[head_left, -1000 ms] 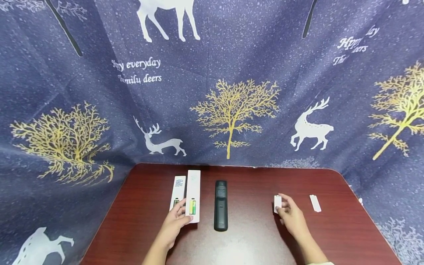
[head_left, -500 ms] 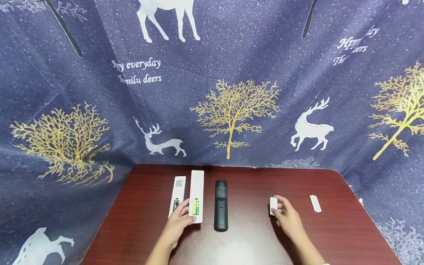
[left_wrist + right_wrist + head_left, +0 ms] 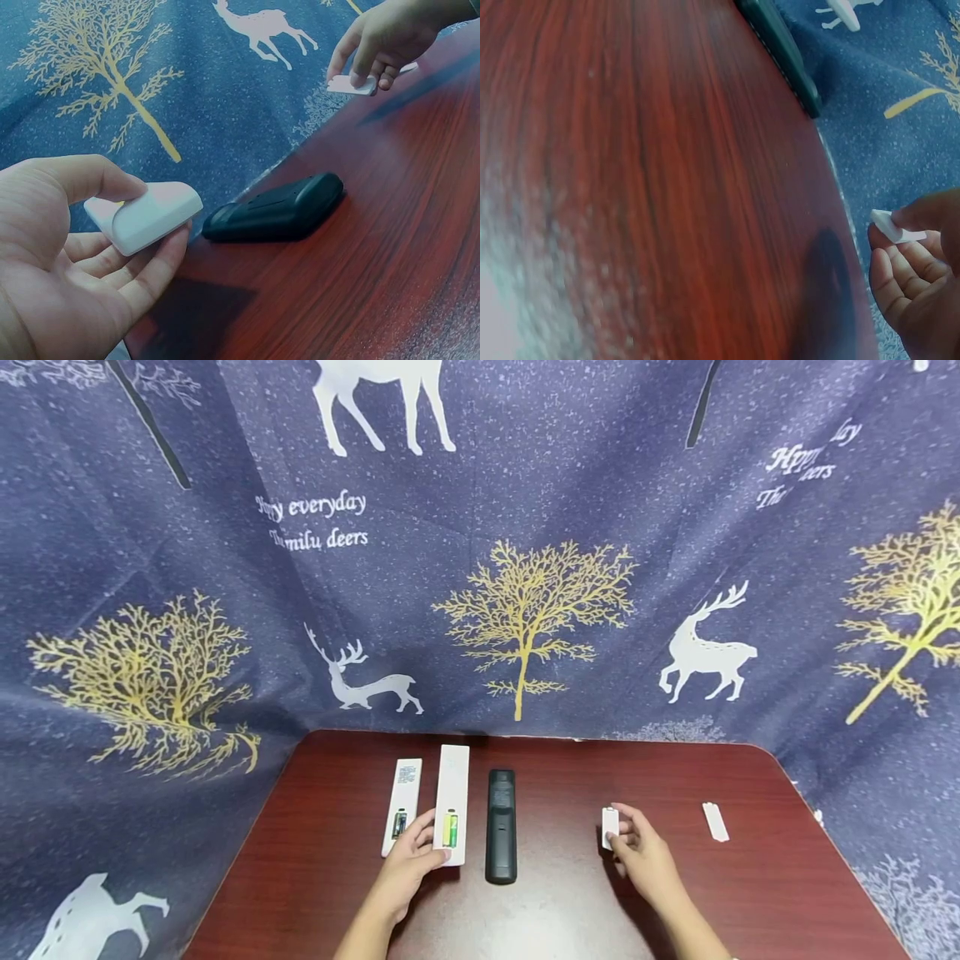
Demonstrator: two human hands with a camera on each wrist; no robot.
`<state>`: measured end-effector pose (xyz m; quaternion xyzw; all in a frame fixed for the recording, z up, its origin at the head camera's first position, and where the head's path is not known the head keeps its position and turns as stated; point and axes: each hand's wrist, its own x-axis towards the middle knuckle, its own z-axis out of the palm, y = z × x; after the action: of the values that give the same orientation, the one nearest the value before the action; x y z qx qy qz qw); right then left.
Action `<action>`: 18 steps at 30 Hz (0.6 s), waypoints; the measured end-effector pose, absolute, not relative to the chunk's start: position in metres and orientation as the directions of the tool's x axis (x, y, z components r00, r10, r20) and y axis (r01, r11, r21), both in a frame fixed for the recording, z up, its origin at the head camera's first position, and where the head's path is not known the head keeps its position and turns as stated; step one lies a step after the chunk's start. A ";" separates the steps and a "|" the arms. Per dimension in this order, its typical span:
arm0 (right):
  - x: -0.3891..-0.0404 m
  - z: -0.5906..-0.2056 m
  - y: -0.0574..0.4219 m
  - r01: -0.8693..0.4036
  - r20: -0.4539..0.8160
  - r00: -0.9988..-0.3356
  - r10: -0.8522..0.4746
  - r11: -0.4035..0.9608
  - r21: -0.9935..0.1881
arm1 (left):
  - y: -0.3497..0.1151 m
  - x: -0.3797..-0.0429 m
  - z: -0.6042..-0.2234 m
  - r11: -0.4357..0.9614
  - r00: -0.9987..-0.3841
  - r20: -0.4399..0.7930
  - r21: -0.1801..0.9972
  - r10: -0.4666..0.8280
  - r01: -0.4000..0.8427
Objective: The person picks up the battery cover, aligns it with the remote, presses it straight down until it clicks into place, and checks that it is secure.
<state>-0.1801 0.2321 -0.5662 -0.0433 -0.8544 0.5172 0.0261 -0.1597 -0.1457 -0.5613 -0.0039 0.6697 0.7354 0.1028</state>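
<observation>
My left hand (image 3: 405, 872) grips the lower end of a white remote control (image 3: 452, 785), thumb on top and fingers beneath, raised over the table. Its battery bay is uncovered and shows batteries (image 3: 450, 830) in green and yellow. On the right, my right hand (image 3: 648, 860) pinches a small white battery cover (image 3: 611, 827) between thumb and fingers, above the table. The left wrist view shows the white remote (image 3: 154, 217) end-on in my left hand, with the right hand (image 3: 390, 41) farther back holding the cover (image 3: 352, 85).
A second white remote (image 3: 403, 802) with its battery bay uncovered lies left of my left hand. Between the hands lies a black remote (image 3: 501, 827), back up. Another white battery cover (image 3: 716, 822) rests at the right. A patterned cloth (image 3: 480, 635) hangs behind the table (image 3: 555, 893).
My left hand has shifted right with the white remote, away from the second one. My right hand has moved left with the battery cover, narrowing the gap between the hands.
</observation>
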 end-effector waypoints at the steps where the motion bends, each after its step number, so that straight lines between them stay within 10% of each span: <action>1: -0.180 -0.566 0.231 0.046 0.000 -0.995 0.099 0.459 -0.887 | -0.145 -0.160 -0.561 -0.081 -0.979 -0.142 0.984 0.147 -0.155; 18: -0.177 -0.564 0.213 0.024 0.018 -0.996 0.085 0.472 -0.881 | -0.137 -0.160 -0.559 -0.096 -0.976 -0.138 0.983 0.169 -0.155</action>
<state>-0.1770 0.2128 -0.5640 -0.0320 -0.8574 0.5128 0.0299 -0.1604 -0.1367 -0.5588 0.0052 0.6634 0.7401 0.1096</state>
